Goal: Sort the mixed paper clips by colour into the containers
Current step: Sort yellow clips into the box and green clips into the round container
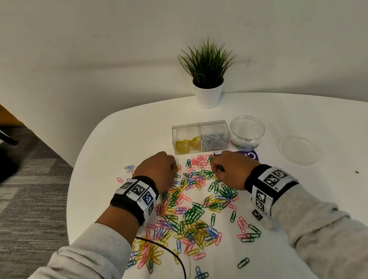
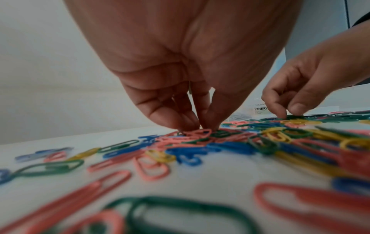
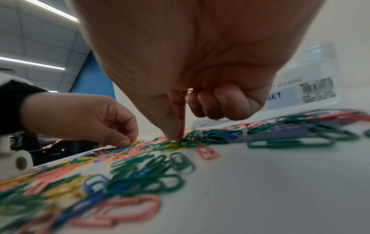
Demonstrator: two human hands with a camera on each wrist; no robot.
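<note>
White and smooth, the bench (image 1: 123,143) carries a loose heap of coloured paper clips (image 1: 192,212) in front of a clear two-compartment box (image 1: 201,138). The left hand (image 1: 159,169) pinches at a pink clip (image 2: 198,132); the right hand (image 1: 228,169) presses thumb and forefinger together onto green ones. Light, springy and slick, the clips likely tangle, so a single exposed loop looks best to pinch.

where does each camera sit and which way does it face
Head: worn high, looking down at the white table, paper clips and clear box; both forearms show.
Left wrist: low by the table, looking along the left hand at its fingertips on the clips.
Right wrist: low, looking along the right hand at the clips.
Shared: each wrist view also shows the other hand; the left wrist view and the head view both show the labelled round tub.
</note>
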